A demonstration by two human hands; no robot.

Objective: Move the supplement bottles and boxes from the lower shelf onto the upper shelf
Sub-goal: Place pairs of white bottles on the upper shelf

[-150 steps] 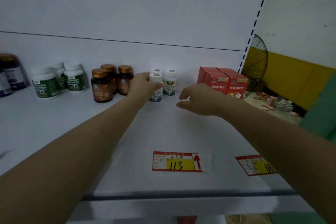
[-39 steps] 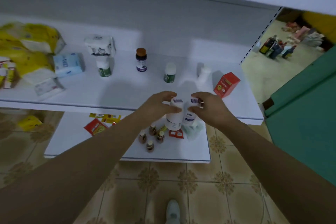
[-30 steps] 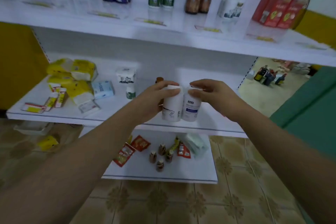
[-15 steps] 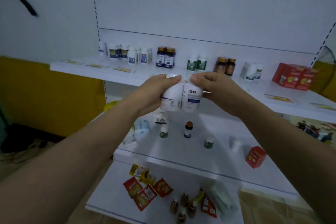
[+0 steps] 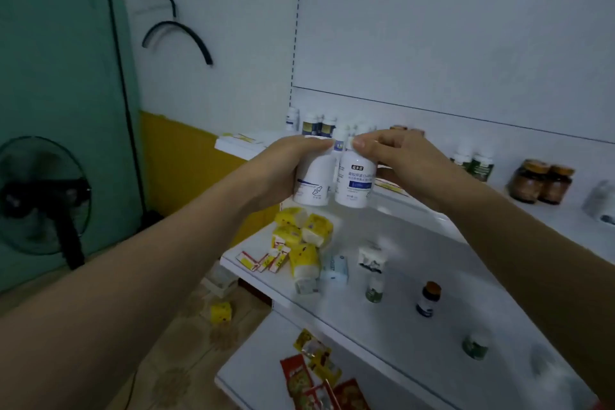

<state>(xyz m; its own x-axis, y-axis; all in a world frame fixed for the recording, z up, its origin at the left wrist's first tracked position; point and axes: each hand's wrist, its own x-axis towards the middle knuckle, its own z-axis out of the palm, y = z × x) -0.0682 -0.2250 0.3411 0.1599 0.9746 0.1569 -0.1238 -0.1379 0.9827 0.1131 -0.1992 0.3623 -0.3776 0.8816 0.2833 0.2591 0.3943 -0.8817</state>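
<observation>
I hold two white supplement bottles side by side in the air, in front of the upper shelf's left end. My left hand [image 5: 279,170] grips the left white bottle [image 5: 312,181]. My right hand [image 5: 399,160] grips the right white bottle [image 5: 354,183], which has a blue label. The upper shelf [image 5: 549,215] carries several bottles, among them two brown jars [image 5: 540,180] and green-label bottles [image 5: 474,165]. On the lower shelf [image 5: 392,326] stand a brown-capped bottle [image 5: 427,298], a small green-label bottle [image 5: 374,289] and another green bottle [image 5: 476,344].
Yellow tissue packs [image 5: 301,236] and small boxes lie at the lower shelf's left end. Red and yellow sachets [image 5: 316,376] lie on the bottom shelf. A black standing fan [image 5: 43,196] is at the left by the green wall. A yellow pack [image 5: 221,311] lies on the floor.
Five seconds ago my hands were at the upper shelf. Since then I picked two white bottles from the lower shelf and raised them; my view has swung left toward the upper shelf's left end.
</observation>
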